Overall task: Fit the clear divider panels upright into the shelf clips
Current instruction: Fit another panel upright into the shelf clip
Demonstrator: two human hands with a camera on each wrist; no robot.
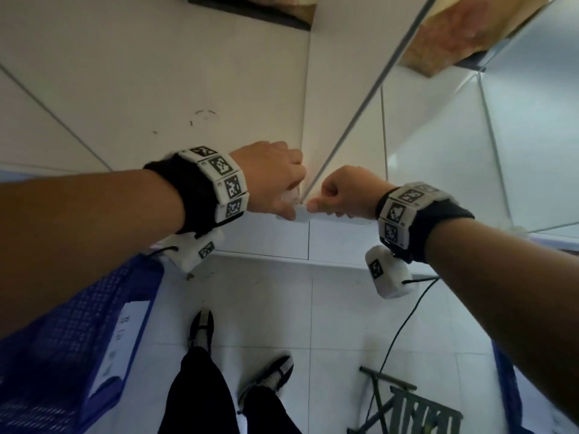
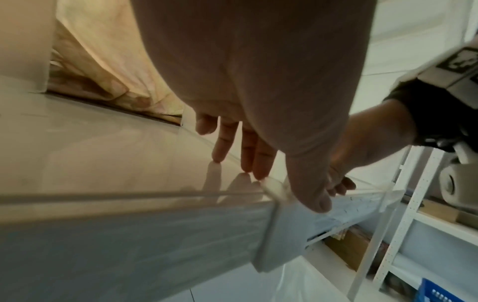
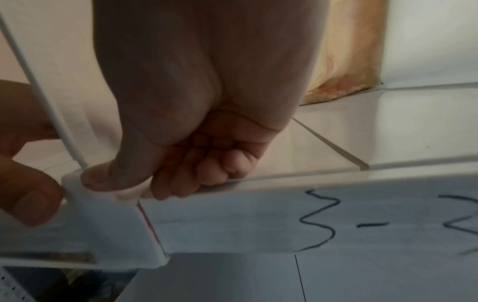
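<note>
Clear plastic divider panel (image 1: 360,114) stands upright on the white shelf (image 1: 156,89), its thin top edge running away from both hands toward the back of the shelf, its near lower corner meeting the small white plastic clip (image 1: 297,213) on the shelf's front lip, right between the two hands. The left hand (image 1: 275,180) sits just to the left of that corner: in the left wrist view its fingers (image 2: 248,151) lie straight with their tips touching the shelf surface beside the panel, while the thumb reaches down over the clip (image 2: 276,190) at the front edge. The right hand (image 1: 344,192) is on the other side of the panel, its fingers (image 3: 207,169) curled into the palm against the shelf's front edge and its thumb pressing on top of the clip (image 3: 103,196), which wraps down over the lip; whether it truly pinches the clip I cannot tell. Just right of this hand, black handwritten marks (image 3: 320,218) show on the white front strip of the shelf. Further along the shelf beyond both hands, another clear panel (image 1: 488,120) stands to the right, and a tan cardboard box (image 1: 454,32) sits at the back. Below the left forearm is a blue perforated plastic crate (image 1: 62,324); below the right one, a black cable (image 1: 394,333) hangs toward the tiled floor near a dark green slatted stool (image 1: 416,415).
</note>
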